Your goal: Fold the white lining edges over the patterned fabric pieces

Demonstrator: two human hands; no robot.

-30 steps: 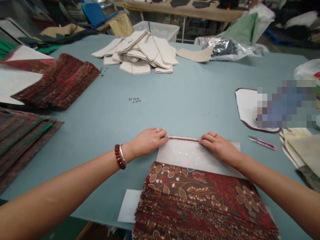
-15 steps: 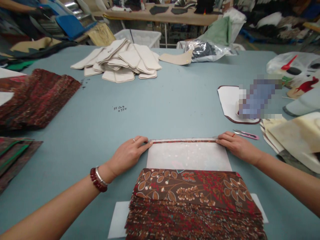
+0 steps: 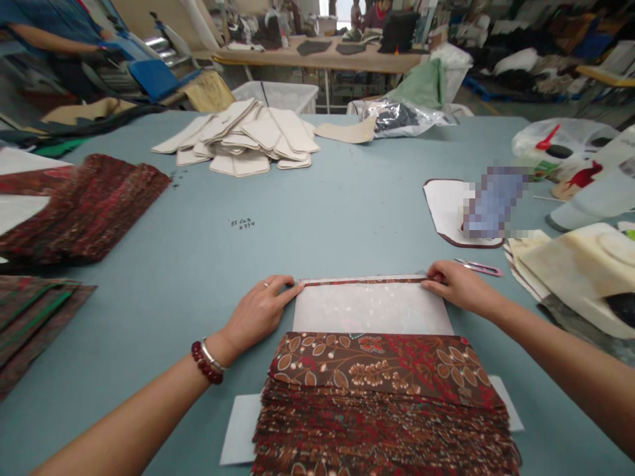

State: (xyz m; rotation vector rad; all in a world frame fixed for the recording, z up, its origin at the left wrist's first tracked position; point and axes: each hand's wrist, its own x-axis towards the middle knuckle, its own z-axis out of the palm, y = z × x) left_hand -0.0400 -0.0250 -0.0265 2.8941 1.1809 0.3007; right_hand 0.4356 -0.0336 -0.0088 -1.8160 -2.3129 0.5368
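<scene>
A white-backed fabric panel [image 3: 372, 307] lies in front of me, with a narrow strip of brown-red print along its far edge. My left hand [image 3: 260, 309] is closed at the far left corner of that edge, thumb and forefinger pinched on it. At the far right corner my right hand [image 3: 454, 285] pinches the same edge, its fingers more curled. The near part of the panel passes under or joins a thick stack of brown floral fabric [image 3: 381, 370]; I cannot tell which. White sheet ends stick out on both sides of the stack.
Pink-handled thread snips [image 3: 479, 267] lie right of my right hand. Beyond is a white panel with dark edging [image 3: 441, 208]. Cream pieces [image 3: 248, 135] are heaped at the back. More printed fabric [image 3: 89, 211] lies left. A person's arm [image 3: 54, 39] shows at the far left.
The view has tilted up slightly. My right hand's fingers have curled more tightly at the right corner. My left hand keeps its place at the left corner, and the panel stays flat.
</scene>
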